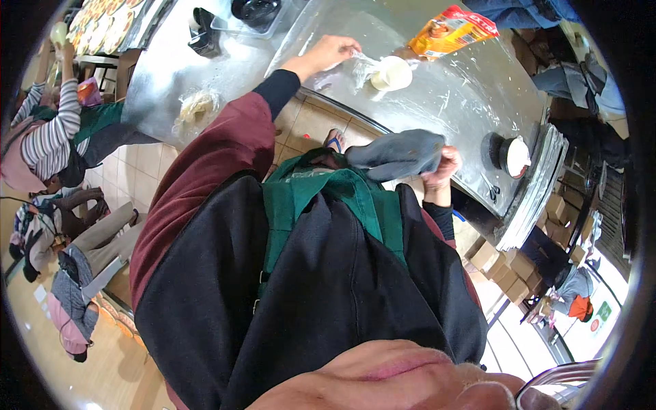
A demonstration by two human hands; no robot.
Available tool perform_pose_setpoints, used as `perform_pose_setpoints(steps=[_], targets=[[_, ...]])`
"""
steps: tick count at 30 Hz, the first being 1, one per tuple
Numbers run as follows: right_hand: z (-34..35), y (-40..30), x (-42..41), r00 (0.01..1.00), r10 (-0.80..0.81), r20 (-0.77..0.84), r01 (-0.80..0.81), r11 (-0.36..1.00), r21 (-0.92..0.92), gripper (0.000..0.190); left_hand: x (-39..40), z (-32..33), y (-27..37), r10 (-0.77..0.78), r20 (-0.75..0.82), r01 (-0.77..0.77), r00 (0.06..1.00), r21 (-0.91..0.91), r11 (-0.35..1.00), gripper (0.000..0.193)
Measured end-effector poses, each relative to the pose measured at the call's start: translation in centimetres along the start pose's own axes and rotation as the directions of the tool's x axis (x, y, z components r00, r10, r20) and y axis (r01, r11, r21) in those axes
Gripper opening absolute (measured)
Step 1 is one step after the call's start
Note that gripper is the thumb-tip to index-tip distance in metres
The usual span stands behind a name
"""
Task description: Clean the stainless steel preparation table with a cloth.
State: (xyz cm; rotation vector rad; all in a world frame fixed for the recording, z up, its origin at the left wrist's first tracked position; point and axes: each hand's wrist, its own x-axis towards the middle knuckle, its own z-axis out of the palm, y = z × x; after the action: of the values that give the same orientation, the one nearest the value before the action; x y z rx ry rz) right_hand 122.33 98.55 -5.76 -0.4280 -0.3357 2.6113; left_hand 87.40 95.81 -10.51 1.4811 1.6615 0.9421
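My left hand (pixel 335 51) reaches over the metal table (pixel 441 97) and pinches a piece of clear plastic film (pixel 364 66) between its fingertips. The film runs to a cream-coloured, cylinder-like object (pixel 392 74) on the tabletop; whether it is a tub or a wrapped block, I cannot tell. At the table's near edge, my right hand (pixel 445 166) grips a grey cloth item (pixel 402 151), perhaps a mitt, which hangs in front of my green apron (pixel 328 187). Just beyond the cream object lies a yellow and red pouch (pixel 453 33) bearing writing.
Scissors (pixel 493 189) and a round container with white contents (pixel 515 156) sit at the table's right, near stacked metal trays (pixel 535 189). A black dispenser (pixel 203 32), a clear tub (pixel 246 28) and a plastic bag (pixel 197 105) are leftward. Another person (pixel 51 123) works at far left.
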Motion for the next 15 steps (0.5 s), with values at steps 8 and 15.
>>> perform_pose_setpoints(steps=[8,15], targets=[[-4.3,-7.3,0.7,0.950,-0.283,-0.131,0.291,0.955,0.047,0.036,2.1,-2.0,8.7,-0.195,-0.020,0.183,0.981,-0.253,0.950,0.014],[-10.2,-10.1,4.6,0.904,-0.414,-0.109,0.409,0.910,-0.062,0.036,4.0,-3.1,11.6,-0.204,0.228,0.306,0.952,-0.715,0.629,0.024]])
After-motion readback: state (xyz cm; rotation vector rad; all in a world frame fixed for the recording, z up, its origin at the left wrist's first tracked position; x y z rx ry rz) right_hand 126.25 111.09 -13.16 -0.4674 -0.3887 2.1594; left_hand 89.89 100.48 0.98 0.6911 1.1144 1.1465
